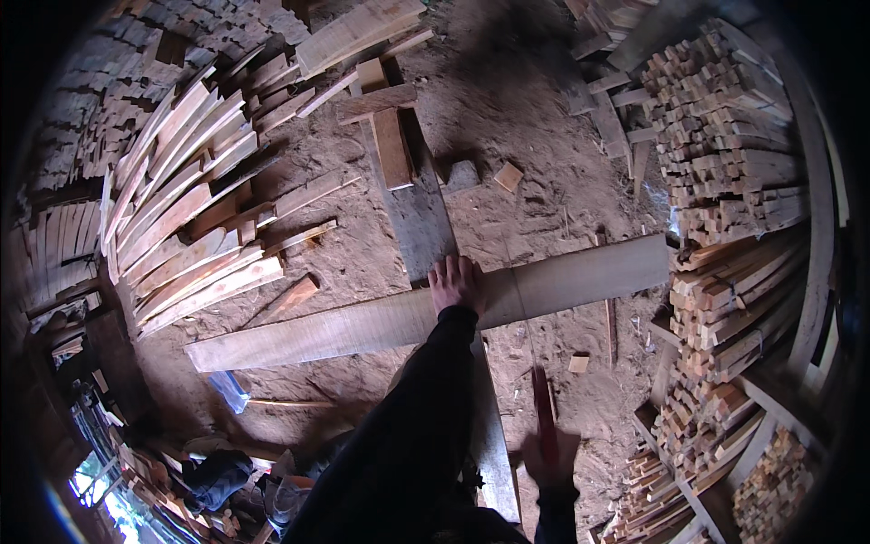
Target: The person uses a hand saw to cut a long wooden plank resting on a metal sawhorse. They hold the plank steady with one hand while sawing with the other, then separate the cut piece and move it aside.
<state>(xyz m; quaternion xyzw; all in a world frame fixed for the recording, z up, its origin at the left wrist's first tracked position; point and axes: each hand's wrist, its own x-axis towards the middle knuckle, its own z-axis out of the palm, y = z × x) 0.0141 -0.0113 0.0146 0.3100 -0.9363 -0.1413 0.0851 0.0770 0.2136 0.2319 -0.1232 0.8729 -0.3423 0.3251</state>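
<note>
Plank (390, 319), pale and long, at the middle of the frame, laid crosswise over a grey support board (417, 238). In work, seemingly: a crosscut. Done, as far as can be judged: placing, steadying and bringing a red-handled handsaw (544, 403) to the wood. Left, presumably: most or some of the cut, with depth impossible to tell and no parted pieces visible. Long axis nearly side to side, climbing slightly from the lower end at centre left to the higher end at centre right. Near mid-length, under the left hand (458, 283), fingers bent toward the far edge; cannot tell whether gripping or merely pressing. At lower right of centre, in the right hand (551, 458), fingers wrapped round the saw's handle, with a thin blade pointing up the frame, across the wood.
</note>
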